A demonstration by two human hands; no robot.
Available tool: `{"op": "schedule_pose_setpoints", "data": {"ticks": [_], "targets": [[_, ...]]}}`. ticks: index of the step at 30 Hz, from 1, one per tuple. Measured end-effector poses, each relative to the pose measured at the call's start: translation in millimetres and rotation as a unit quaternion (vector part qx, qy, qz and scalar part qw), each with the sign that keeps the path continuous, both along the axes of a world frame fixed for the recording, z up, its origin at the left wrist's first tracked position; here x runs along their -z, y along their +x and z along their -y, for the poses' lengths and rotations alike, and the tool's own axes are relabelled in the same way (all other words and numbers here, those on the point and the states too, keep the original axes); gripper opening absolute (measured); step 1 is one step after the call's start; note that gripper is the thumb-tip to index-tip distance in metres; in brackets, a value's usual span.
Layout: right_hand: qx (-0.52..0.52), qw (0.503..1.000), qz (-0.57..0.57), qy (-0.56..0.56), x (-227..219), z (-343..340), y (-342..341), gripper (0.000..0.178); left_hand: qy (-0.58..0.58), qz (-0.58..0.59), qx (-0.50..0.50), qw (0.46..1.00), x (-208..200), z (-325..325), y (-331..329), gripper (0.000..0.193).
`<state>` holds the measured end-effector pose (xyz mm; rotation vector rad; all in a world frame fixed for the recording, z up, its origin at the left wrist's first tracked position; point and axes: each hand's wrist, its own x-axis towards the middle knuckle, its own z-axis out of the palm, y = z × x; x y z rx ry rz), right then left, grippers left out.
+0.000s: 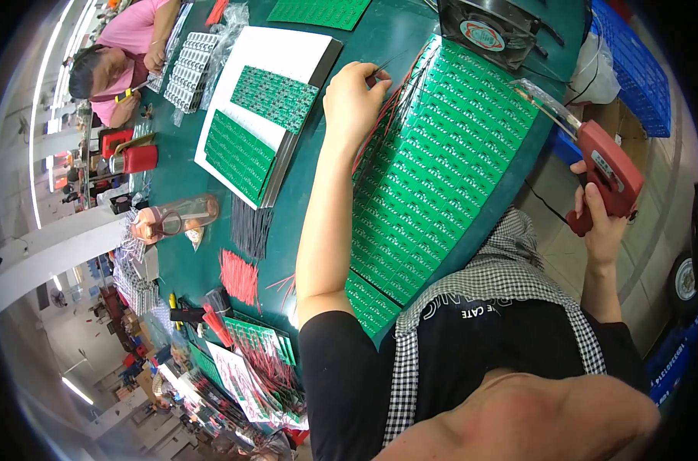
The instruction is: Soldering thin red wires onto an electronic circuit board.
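Red soldering gun: off the tabletop, held beyond its near edge on the person's right; front reaching back over that edge, beside the board sheets' corner nearest the fan; tip contact cannot be told

Right hand: fingers wrapped round the gun's handle, a full grip

Left hand: thumb and forefinger in a narrow pinch on a thin dark wire; hand raised above the tabletop, beside the sheets' far long edge

Green board sheets: laid along the tabletop's near edge, a thin strip of surface between; red wires along their far side

Black fan: toward the tabletop's upper right corner, just beyond the sheets' end

White-topped stack: toward the tabletop's far edge, two green panels on top; black wire bundle and red wire bundle below it, nearer the lower edge

Hazards, as judged: a stray swing of the gun could bring its presumably hot tip against the wrong pad or the fan housing; a pinch so slight might let the fine wire slip or twist; a forearm brushing the sheets could shift them over the near edge; a tug on the loose wires could disturb neighbouring ones

Orientation: the gun's barrel points up and left in view, inward over the tabletop; its long axis slants from the handle to the tip, crossing the near edge rather than following it
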<state>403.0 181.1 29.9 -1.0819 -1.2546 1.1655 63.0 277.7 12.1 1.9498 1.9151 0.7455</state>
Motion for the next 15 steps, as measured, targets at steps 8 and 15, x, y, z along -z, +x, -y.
{"op": "schedule_pose_setpoints", "data": {"ticks": [8, 15], "targets": [[0.036, 0.999, 0.02, -0.018, -2.5, 5.6, 1.9, 0.032, 0.001, -0.019, -0.012, 1.0, 7.9, 1.4, 26.8, 0.018], [0.031, 0.999, 0.009, -0.003, -6.1, 12.7, 5.0, 0.032, 0.011, -0.077, -0.036, 0.996, 20.2, -8.4, 39.2, 0.017]]}}
